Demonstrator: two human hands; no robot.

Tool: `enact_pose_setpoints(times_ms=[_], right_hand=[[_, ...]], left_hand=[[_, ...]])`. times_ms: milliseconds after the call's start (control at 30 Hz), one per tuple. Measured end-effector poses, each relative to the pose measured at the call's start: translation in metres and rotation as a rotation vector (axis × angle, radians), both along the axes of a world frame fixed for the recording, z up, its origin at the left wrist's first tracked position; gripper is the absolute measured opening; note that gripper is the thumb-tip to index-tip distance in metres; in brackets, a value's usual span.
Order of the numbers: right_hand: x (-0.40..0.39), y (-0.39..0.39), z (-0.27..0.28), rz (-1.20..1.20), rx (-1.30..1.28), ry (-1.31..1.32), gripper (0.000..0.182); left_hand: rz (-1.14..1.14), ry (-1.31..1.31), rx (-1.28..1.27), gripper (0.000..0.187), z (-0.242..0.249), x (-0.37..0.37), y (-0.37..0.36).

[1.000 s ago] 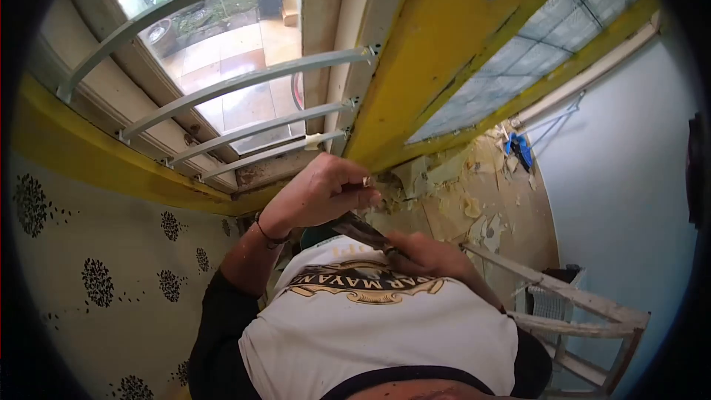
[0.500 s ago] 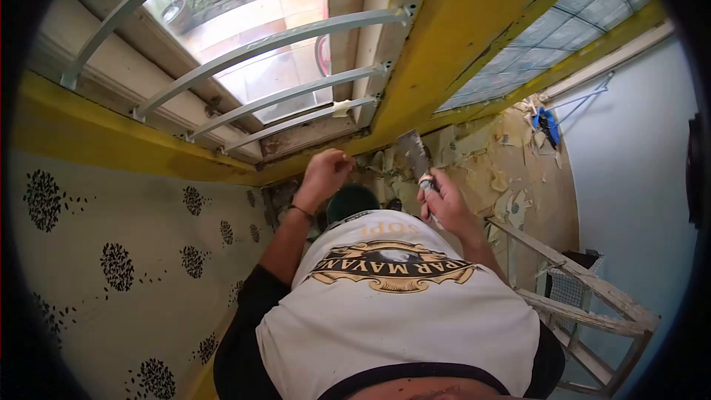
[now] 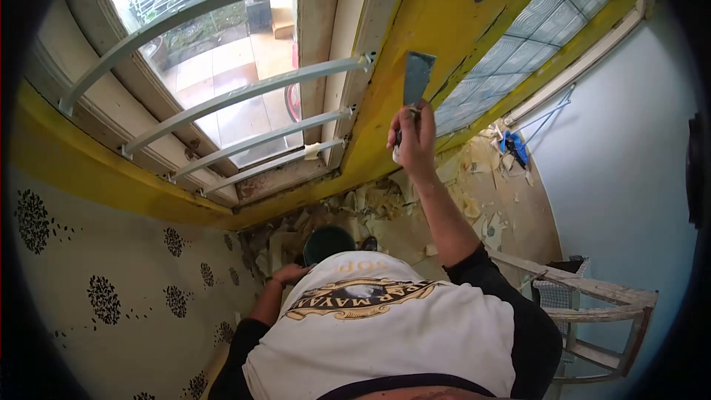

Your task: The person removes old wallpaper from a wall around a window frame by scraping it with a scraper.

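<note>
My right hand [image 3: 415, 137] is raised in front of the yellow wall [image 3: 452, 22] between the barred window and the glass blocks. Its fingers are wrapped round the handle of a scraper [image 3: 419, 78], whose wide flat blade points up and overlaps the yellow paint in this view. Low by my waist is my left hand [image 3: 292, 272], close to the rim of a dark green bucket [image 3: 328, 244]. My shirt and the low angle hide most of its fingers.
Peeled scraps [image 3: 385, 196] litter the floor. A wooden ladder [image 3: 592, 292] stands at the right, near a blue-headed broom [image 3: 513, 150]. Pale metal bars [image 3: 244, 92] curve across the window at the upper left. Glass blocks [image 3: 511, 63] fill the opening at the upper right.
My right hand has lifted the scraper from low near the floor up to the yellow wall. My left hand has dropped down beside the bucket. The view has shifted slightly.
</note>
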State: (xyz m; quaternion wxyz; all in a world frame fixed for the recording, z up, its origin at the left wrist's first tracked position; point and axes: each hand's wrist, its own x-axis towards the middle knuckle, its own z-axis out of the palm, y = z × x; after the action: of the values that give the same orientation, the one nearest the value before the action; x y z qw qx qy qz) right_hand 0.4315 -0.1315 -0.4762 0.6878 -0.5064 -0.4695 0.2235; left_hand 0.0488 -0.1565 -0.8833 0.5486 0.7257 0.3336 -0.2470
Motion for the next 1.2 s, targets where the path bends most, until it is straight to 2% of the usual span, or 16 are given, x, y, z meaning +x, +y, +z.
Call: enact_pose_setpoints(times_ms=[67, 100, 133, 200, 267, 333, 367, 467, 533, 600, 667, 733, 833, 1033, 1133, 1200], right_hand=[[-0.002, 0.004, 0.034, -0.04, 0.085, 0.024, 0.017], [-0.002, 0.004, 0.048, -0.035, 0.05, 0.002, 0.017], [-0.002, 0.003, 0.055, -0.029, 0.015, -0.019, 0.017], [-0.002, -0.002, 0.049, -0.023, -0.047, -0.042, 0.016], [-0.002, -0.008, 0.04, -0.006, -0.102, -0.069, 0.015], [-0.002, -0.021, 0.029, 0.021, -0.2, -0.019, 0.016], [-0.005, -0.025, 0.037, 0.015, -0.216, 0.002, 0.016], [-0.002, -0.021, 0.062, -0.008, -0.104, -0.075, 0.016], [-0.002, -0.014, 0.068, -0.018, -0.088, -0.094, 0.016], [-0.001, -0.009, 0.057, -0.005, -0.103, -0.045, 0.016], [-0.006, -0.023, 0.051, -0.009, -0.179, -0.026, 0.016], [-0.001, -0.039, 0.032, 0.087, -0.299, 0.051, 0.016], [0.005, -0.059, 0.015, 0.055, -0.333, 0.118, 0.016], [0.015, -0.081, 0.007, 0.014, -0.294, 0.138, 0.018], [0.014, -0.092, 0.008, 0.006, -0.307, 0.142, 0.019], [0.015, -0.097, 0.005, -0.006, -0.319, 0.146, 0.02]], left_hand=[[0.105, -0.072, 0.074, 0.085, 0.058, 0.007, -0.002], [0.103, -0.078, 0.073, 0.085, 0.056, 0.008, -0.004], [0.157, -0.052, 0.116, 0.077, 0.054, 0.007, -0.006], [0.214, -0.028, 0.158, 0.07, 0.059, 0.008, -0.007], [0.261, -0.117, 0.281, 0.048, 0.101, 0.022, 0.001], [0.373, -0.353, 0.52, 0.033, 0.153, 0.045, 0.008], [0.357, -0.462, 0.692, 0.03, 0.189, 0.062, 0.017], [0.327, -0.702, 1.091, 0.026, 0.32, 0.123, 0.051], [0.329, -0.945, 1.334, 0.026, 0.389, 0.157, 0.075], [0.324, -1.057, 1.551, 0.03, 0.425, 0.188, 0.106], [0.342, -1.117, 1.619, 0.031, 0.465, 0.215, 0.125], [0.34, -1.084, 1.668, 0.029, 0.481, 0.238, 0.139], [0.314, -1.027, 1.716, 0.027, 0.483, 0.252, 0.15], [0.257, -1.004, 1.789, 0.012, 0.474, 0.258, 0.155], [0.168, -1.027, 1.69, 0.012, 0.454, 0.244, 0.128], [0.109, -1.048, 1.601, 0.013, 0.417, 0.239, 0.128]])
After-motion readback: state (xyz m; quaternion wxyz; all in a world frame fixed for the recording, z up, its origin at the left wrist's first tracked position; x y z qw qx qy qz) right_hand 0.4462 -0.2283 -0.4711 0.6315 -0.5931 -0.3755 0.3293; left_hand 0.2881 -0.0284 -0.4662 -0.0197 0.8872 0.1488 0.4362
